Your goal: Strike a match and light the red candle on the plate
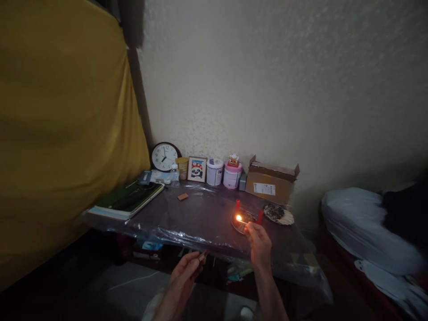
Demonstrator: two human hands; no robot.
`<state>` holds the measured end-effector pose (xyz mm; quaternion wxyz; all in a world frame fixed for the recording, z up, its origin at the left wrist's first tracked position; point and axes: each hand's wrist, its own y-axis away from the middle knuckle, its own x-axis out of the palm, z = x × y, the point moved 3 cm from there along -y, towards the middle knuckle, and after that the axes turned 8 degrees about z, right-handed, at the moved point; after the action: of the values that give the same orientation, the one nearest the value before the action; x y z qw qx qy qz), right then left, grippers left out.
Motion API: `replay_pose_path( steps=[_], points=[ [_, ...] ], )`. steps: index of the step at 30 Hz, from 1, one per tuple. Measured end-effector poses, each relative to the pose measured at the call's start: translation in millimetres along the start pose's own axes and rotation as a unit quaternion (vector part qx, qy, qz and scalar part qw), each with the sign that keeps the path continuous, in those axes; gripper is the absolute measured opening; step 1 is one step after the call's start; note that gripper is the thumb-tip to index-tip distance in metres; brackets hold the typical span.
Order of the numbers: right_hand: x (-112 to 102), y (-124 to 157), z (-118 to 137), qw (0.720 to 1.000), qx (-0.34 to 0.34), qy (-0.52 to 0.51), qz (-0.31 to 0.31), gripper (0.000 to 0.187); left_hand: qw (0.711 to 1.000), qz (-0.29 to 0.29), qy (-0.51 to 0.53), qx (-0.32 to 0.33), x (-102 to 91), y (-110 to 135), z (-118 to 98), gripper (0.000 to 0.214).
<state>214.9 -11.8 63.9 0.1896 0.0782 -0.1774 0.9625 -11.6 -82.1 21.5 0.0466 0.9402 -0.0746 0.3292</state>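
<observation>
My right hand [258, 244] pinches a burning match [241, 219] whose flame glows over a small round dish [241, 221] on the dark table [207, 218]. Two short red candles stand at the dish, one at its back left [237, 205] and one at its right [260, 216]. My left hand [186, 270] is below the table's front edge, fingers closed on a small matchbox [202, 257]. A second matchbox [182, 196] lies flat on the table further back.
Along the wall stand a round clock [164, 157], a panda picture [197, 169], tins [214, 171] and an open cardboard box [271, 180]. Books [129, 200] lie at the left, a patterned plate [278, 214] at the right. A yellow curtain [63, 129] hangs left; bedding [364, 223] lies right.
</observation>
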Motion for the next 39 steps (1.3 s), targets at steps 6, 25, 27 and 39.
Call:
replay_pose_path(
  steps=[6,25,27,39],
  points=[
    [-1.1,0.0,-0.3,1.0,0.009,0.009,0.012,0.025,1.0,-0.001,-0.002,-0.009,1.7,0.3,-1.8,0.024],
    [0.5,-5.4,6.1,0.996,0.073,-0.049,0.029,0.021,1.0,0.0,0.003,-0.016,-5.4,-2.8,6.0,0.026],
    [0.0,-6.6,4.2,0.996,0.07,-0.045,0.034,0.019,1.0,-0.004,0.007,-0.019,-4.4,-3.1,6.1,0.026],
    [-1.1,-7.8,-1.6,0.996,0.07,0.004,0.058,0.016,0.998,-0.04,-0.012,-0.04,-9.6,-12.8,16.0,0.03]
  ],
)
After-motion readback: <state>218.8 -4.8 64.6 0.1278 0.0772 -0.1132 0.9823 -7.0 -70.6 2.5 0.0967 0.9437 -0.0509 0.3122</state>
